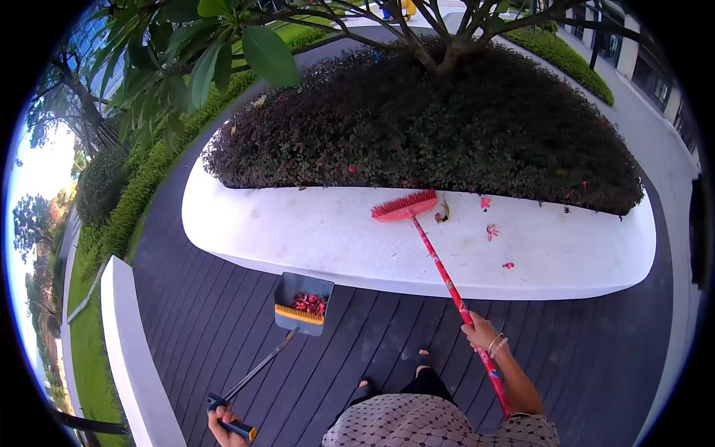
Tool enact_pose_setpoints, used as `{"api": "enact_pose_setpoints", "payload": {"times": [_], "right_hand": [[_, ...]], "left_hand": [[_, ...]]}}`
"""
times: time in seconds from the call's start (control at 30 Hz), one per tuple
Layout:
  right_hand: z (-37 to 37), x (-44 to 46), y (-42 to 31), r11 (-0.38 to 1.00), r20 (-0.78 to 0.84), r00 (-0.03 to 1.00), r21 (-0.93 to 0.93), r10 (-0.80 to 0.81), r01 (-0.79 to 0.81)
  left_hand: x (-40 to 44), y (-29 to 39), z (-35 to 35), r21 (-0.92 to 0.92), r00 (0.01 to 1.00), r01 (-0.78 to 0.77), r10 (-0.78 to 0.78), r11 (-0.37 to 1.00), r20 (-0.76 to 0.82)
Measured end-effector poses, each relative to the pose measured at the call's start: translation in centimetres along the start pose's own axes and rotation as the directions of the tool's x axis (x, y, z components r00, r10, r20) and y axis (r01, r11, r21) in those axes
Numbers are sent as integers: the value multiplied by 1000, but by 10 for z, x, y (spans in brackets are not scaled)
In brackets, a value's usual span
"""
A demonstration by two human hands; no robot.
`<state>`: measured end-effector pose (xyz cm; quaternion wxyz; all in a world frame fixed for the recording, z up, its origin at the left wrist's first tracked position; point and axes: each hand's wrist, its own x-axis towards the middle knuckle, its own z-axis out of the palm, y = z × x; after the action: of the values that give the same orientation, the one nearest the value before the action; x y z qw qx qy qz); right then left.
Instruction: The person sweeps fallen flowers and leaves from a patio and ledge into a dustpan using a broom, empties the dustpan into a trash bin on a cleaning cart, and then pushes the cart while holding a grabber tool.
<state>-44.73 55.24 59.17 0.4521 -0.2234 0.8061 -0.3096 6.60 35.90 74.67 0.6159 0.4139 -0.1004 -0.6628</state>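
Note:
My right hand (482, 332) is closed around the red handle of a broom (444, 274). The red bristle head of that broom rests on the white planter ledge (298, 231), close to the hedge. Beside the head lie a curled dry leaf (442, 214) and a few red fallen flowers (491, 232). Low on the left, my left hand (224, 426) grips the dark handle of a long-handled dustpan (306, 287). Its grey pan, with a yellow comb edge, is just in front of the ledge and holds several red petals (309, 303).
A dark hedge (417, 134) fills the planter, with a tree trunk (449, 56) rising from it and leafy branches (269, 56) hanging at upper left. Dark deck boards (395, 328) lie underfoot. A low white wall (130, 343) runs along the left, beside grass (89, 350).

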Motion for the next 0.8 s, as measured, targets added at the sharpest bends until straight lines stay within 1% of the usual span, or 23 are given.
{"api": "enact_pose_setpoints", "payload": {"times": [0.03, 0.07, 0.13, 0.17, 0.23, 0.27, 0.33, 0.37, 0.4, 0.43, 0.47, 0.53, 0.57, 0.63, 0.67, 0.7, 0.73, 0.8], "right_hand": [[-6, -28, 1, 999, -7, 1000, 44, 6, -6], [-5, -59, -1, 998, -26, 999, 53, 20, -18], [4, -108, -10, 981, -10, 1000, 194, 12, -10], [10, -124, -13, 981, -27, 999, 194, 26, -21], [27, -145, -17, 970, 87, 996, 237, 30, -50], [37, -147, -16, 969, 78, 996, 241, 40, -58], [53, -134, -6, 949, 190, 982, 304, 26, -84], [61, -125, 2, 948, 183, 983, 306, 31, -87], [68, -113, 12, 937, 237, 969, 318, 69, -145], [74, -101, 20, 923, 294, 950, 329, 103, -201], [75, -92, 23, 922, 293, 950, 331, 103, -202], [76, -77, 33, 841, 310, 947, 485, 88, -237], [77, -57, 34, 844, 289, 953, 487, 86, -224], [73, -21, 32, 844, 258, 961, 491, 98, -218], [73, -8, 29, 874, 335, 938, 424, 95, -239], [72, 1, 27, 901, 416, 905, 356, 85, -249], [69, 2, 30, 899, 430, 899, 358, 81, -252], [46, -18, 35, 938, 390, 916, 273, 96, -215]], "left_hand": [[28, 1, -24, -9, 1000, 25, -25, 1000, 16], [36, 2, -22, -1, 999, 46, -46, 999, 27], [50, -3, -14, 7, 996, 49, -50, 999, 67], [63, 0, -20, 53, 983, 82, -89, 995, 160], [65, -5, -10, 27, 978, 119, -121, 993, 169], [65, -6, -7, 1, 976, 133, -131, 991, 173], [66, -8, -10, -25, 972, 157, -150, 987, 178], [62, -7, -11, -10, 981, 125, -122, 992, 150], [57, -6, -11, 3, 989, 89, -88, 996, 122], [47, -5, -11, -6, 988, 51, -50, 999, 149], [33, -5, -3, -3, 987, 52, -50, 999, 150], [6, -8, 18, -52, 989, 34, -26, 998, 146], [3, -11, 21, -93, 993, 41, -30, 995, 113], [4, -17, 26, -84, 992, 61, -51, 995, 114], [1, -19, 29, -87, 994, 48, -39, 995, 106], [-4, -23, 34, -55, 988, 38, -30, 998, 148], [-10, -27, 39, -47, 990, 25, -18, 999, 143], [-19, -37, 50, 80, 985, -98, 85, 992, 149]]}}
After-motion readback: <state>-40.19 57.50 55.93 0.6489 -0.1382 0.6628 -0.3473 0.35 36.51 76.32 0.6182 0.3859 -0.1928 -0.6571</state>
